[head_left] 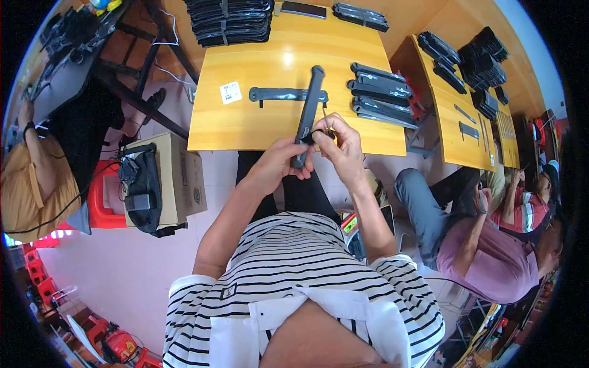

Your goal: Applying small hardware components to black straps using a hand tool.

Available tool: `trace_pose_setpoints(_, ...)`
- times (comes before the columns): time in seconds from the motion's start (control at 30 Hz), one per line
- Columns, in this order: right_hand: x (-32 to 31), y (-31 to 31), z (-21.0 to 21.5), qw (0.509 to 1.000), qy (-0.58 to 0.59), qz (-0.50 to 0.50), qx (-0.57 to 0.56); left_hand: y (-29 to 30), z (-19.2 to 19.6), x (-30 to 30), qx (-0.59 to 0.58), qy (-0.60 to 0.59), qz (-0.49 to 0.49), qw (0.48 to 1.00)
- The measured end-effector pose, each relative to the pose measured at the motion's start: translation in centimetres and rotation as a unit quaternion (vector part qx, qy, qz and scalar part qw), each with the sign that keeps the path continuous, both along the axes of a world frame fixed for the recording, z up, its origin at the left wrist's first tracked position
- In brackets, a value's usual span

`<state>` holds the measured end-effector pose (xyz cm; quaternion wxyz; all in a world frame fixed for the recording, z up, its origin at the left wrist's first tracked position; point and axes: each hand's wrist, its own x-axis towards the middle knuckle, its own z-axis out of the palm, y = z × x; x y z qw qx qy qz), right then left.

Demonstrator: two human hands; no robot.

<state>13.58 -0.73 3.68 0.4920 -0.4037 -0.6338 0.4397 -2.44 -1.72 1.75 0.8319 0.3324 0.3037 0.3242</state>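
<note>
My left hand is closed around the lower end of a long flat black strip, which tilts up over the table's near edge. My right hand is pinched beside that end, gripping a thin metal tool with a dark part near its base; its exact kind is unclear. A small black loop or tab shows between the two hands, partly hidden by fingers. Behind the held strip, a similar black strip with two short tabs lies crosswise on the yellow wooden table.
A white label sheet lies left on the table. Black strips are piled at the right, with a tall banded stack at the back. A cardboard box stands left. People sit on both sides, one in a pink shirt.
</note>
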Motion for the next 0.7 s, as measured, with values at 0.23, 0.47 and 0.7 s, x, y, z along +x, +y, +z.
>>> trace_pose_setpoints(0.23,-2.0,-1.3,0.7,0.996,0.067,-0.054,-0.035,0.2,1.0,1.8,0.032,0.079,0.093,0.992)
trace_pose_setpoints(0.47,-0.3,2.3,-0.6,0.976,0.145,-0.132,-0.098,-0.1,1.6,3.0,0.074,0.061,0.079,0.992)
trace_pose_setpoints(0.7,2.7,12.8,1.1,0.952,0.186,-0.226,-0.087,-0.5,2.9,2.5,0.063,0.025,0.058,0.996)
